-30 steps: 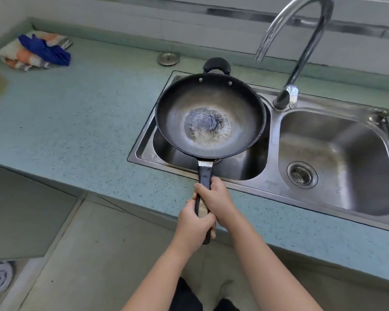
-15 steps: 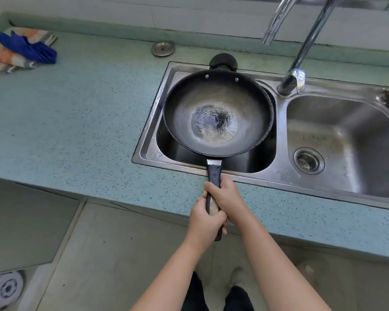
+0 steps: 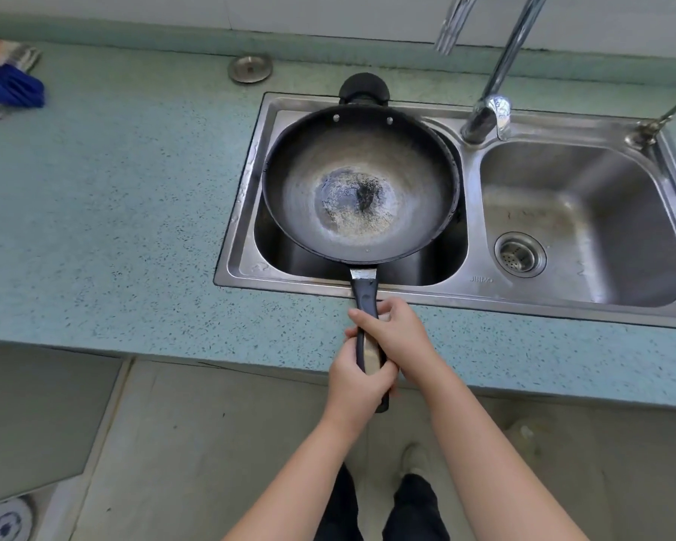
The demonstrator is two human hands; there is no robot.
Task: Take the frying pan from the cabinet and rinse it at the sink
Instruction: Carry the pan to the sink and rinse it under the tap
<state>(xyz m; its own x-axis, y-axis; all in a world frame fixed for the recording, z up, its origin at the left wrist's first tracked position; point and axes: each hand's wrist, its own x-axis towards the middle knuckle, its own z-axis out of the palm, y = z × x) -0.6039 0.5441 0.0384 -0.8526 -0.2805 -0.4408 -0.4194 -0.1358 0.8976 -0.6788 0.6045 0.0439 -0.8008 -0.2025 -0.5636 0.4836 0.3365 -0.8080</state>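
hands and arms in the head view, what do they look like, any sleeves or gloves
Both are bare: the left hand and right hand wear no gloves, and no ring, watch or bracelet shows. The forearms are uncovered down to the frame's edge; no sleeve comes into view.

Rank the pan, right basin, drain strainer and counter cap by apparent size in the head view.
1. Pan and right basin: about alike; the pan is nearer the camera, so no ranking.
2. Strainer and cap: also close; the strainer looks slightly bigger, but the cap lies farther off.
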